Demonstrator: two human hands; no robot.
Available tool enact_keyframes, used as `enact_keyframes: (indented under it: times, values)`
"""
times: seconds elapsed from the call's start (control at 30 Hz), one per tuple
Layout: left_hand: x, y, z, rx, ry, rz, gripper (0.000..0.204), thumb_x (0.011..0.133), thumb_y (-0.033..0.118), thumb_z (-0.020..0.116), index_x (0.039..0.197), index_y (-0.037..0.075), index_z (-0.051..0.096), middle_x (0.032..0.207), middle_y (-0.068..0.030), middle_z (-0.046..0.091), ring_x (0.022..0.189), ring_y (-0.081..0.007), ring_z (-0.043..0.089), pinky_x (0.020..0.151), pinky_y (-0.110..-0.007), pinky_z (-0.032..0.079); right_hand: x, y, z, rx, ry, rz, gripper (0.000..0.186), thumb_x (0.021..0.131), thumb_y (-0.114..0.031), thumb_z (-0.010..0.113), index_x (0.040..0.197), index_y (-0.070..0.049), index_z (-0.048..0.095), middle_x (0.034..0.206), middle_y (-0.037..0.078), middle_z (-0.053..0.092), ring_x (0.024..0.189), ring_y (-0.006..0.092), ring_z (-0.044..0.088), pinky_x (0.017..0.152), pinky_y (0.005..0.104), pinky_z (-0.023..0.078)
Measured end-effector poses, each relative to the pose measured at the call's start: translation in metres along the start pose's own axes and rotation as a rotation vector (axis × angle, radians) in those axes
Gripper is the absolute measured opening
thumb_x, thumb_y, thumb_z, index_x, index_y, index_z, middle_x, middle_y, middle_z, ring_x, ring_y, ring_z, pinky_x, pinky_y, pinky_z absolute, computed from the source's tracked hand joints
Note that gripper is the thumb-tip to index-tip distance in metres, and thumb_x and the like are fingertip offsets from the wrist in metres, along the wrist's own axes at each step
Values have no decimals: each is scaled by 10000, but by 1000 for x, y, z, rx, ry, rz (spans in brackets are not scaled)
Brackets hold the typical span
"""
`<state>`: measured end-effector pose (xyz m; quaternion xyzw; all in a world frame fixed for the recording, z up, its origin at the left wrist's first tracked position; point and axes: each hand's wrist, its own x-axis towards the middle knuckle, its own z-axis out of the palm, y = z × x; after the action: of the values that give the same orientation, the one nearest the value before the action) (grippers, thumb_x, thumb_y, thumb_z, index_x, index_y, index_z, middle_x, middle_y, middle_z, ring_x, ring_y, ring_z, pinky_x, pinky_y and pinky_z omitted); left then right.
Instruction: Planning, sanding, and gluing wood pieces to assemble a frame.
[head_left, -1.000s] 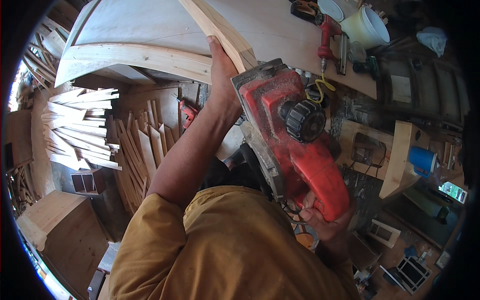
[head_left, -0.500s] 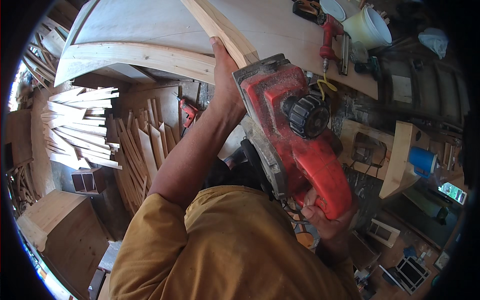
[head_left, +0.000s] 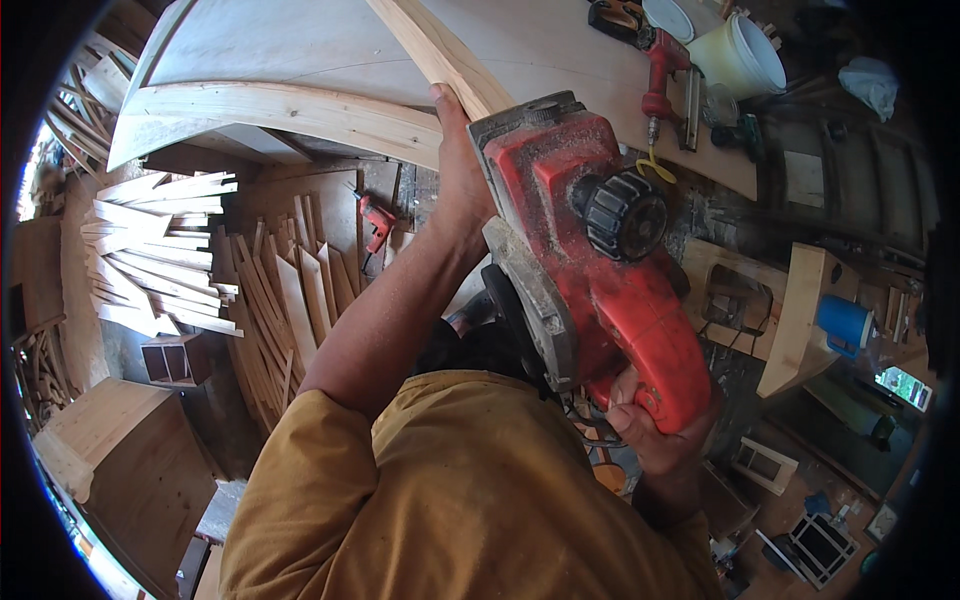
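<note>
A red electric planer (head_left: 560,185) with a black depth knob and sawdust on its body rests over a curved piece of pale wood (head_left: 440,50). My right hand (head_left: 655,435) is closed round the planer's rear handle, low in the view. Just left of the planer's front, my left hand (head_left: 465,150) grips the edge of the wood, its thumb along the side and its other fingers hidden. The planer covers the near end of the wood, so the contact between them cannot be seen.
Behind lies a broad pale panel (head_left: 300,45) with a curved wooden rim (head_left: 270,105). A red drill (head_left: 660,75) and a white bucket (head_left: 745,60) sit at the far right. At left are another red power tool (head_left: 376,222), stacked wood strips (head_left: 165,255) and a wooden box (head_left: 120,460).
The planer has shifted slightly right and away from me along the wood. My left hand has moved a little to the right with its grip kept, and the right hand stays on the handle.
</note>
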<state>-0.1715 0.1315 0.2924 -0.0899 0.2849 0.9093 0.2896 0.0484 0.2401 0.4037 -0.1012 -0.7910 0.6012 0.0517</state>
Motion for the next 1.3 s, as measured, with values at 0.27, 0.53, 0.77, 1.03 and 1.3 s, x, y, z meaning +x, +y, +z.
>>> enact_keyframes:
  times: [0.27,0.53,0.77,1.03,1.3]
  values:
    - [5,-7,-5,2,-88,-29,888,870,740,161,1287,0,421,1143,-181,590,1040,-302,573,923,-409,470,15,-5,6,50,62,-62,363,721,-128,772,985,54,601,719,48,595,595,106,560,559,250,464]
    - [0,13,24,-186,203,34,634,907,679,262,699,120,474,612,-21,464,527,-184,461,472,-306,403,2,-26,-28,256,257,-81,511,719,-92,759,1114,96,495,754,128,576,622,164,543,545,270,472]
    - [4,15,27,-131,169,51,634,898,697,248,667,132,418,545,-16,401,475,-169,390,426,-299,332,-33,-8,-23,197,260,18,379,717,-167,788,944,58,584,715,64,580,610,129,546,538,262,452]
    - [4,10,30,-120,152,92,634,912,674,245,695,102,408,565,-29,385,490,-174,387,460,-318,352,-49,-2,-9,55,140,140,254,651,-133,814,802,-22,642,727,63,618,613,159,599,561,273,471]
    - [-3,9,28,-90,154,75,567,936,632,263,851,99,436,651,-33,442,578,-173,474,502,-316,434,-41,-6,-3,21,86,125,253,662,-126,811,817,-19,642,724,58,616,613,150,602,557,274,477]
